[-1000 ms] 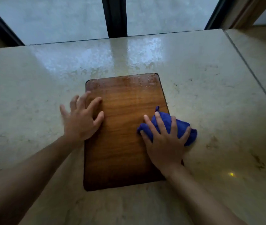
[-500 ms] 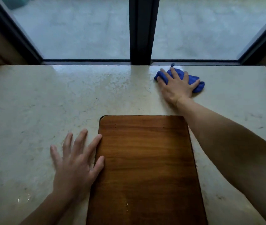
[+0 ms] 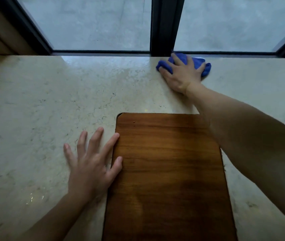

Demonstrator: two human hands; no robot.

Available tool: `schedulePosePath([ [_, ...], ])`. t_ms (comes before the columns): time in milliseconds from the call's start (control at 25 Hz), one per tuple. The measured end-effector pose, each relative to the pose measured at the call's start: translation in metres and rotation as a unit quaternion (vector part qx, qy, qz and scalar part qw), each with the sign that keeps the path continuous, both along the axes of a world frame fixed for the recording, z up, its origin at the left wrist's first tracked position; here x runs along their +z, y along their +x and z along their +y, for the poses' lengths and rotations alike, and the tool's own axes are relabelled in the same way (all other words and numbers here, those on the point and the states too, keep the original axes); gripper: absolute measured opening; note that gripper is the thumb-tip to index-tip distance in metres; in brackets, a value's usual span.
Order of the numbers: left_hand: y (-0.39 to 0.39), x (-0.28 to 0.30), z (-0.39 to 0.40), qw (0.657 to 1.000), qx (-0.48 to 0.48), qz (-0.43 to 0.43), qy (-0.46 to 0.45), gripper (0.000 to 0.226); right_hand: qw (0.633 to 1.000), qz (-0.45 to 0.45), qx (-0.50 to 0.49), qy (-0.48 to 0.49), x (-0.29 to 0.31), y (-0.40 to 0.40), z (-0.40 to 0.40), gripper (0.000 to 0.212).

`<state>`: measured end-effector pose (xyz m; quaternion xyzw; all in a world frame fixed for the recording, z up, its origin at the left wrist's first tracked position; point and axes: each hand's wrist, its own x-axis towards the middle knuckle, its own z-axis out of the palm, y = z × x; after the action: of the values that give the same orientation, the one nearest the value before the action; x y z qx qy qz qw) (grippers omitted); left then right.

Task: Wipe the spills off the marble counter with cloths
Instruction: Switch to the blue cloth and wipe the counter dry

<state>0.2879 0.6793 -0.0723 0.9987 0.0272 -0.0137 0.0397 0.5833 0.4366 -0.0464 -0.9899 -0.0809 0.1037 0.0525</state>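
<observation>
Cloth (image 3: 197, 62) now against window frame (image 3: 163, 26).

Left hand (image 3: 91, 168): bare, no glove, no ring or watch to be seen; short, plain nails on the fingers.
Left forearm: bare up to the bottom edge of the view, with no sleeve or cuff in sight.
Right hand (image 3: 181, 73): bare, no glove, nothing worn on the fingers or at the wrist.
Right forearm: bare from the wrist to the right edge of the view; no sleeve shows.
</observation>
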Motion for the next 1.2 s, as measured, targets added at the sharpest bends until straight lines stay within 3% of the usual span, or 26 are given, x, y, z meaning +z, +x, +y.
schedulePosePath([
  [200,0.003,0.001,0.000,1.000,0.016,0.016,-0.020,0.069,0.999,-0.017,0.047,0.007,-0.004,-0.106,-0.005,0.058],
  [400,0.007,0.003,-0.003,0.999,0.020,0.008,-0.035,0.070,1.000,-0.010,0.023,-0.010,-0.006,-0.222,-0.018,0.056],
  [560,-0.007,0.006,0.003,0.999,-0.017,0.004,-0.051,0.062,0.998,-0.061,0.004,-0.029,-0.011,-0.353,-0.018,0.053],
  [760,-0.064,0.013,0.038,0.999,-0.033,-0.037,-0.010,0.062,0.997,-0.002,-0.070,-0.012,-0.010,-0.487,-0.021,0.055],
  [1000,-0.096,0.029,0.092,0.997,0.018,0.039,-0.064,0.072,0.990,-0.028,-0.134,-0.021,-0.007,-0.634,-0.004,0.055],
  [1200,-0.090,0.020,0.109,0.999,0.006,0.022,-0.050,0.059,0.959,-0.036,-0.281,-0.015,-0.013,-0.661,0.061,0.058],
])
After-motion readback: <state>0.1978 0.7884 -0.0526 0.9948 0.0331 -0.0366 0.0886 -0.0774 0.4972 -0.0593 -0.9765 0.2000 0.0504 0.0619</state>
